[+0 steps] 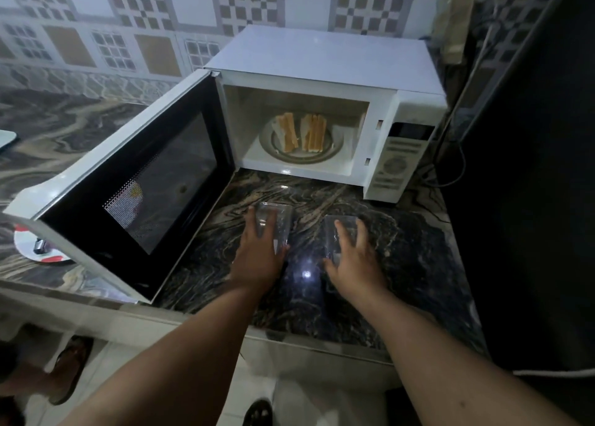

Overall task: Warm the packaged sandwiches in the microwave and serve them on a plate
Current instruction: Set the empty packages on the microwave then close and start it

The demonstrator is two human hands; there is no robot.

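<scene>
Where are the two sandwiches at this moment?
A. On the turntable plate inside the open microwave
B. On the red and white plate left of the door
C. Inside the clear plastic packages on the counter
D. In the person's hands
A. The two sandwiches stand on the turntable plate inside the microwave, whose door is swung open; the left hand and right hand rest on empty clear packages on the counter.

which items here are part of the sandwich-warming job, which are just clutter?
Job:
- microwave, door open
- two sandwiches inside on the turntable plate
- two clear plastic packages, a left hand on one, a right hand on the other
- red and white plate, possibly for serving

Lying about:
- small metal object on that plate
- cables right of the microwave
</scene>
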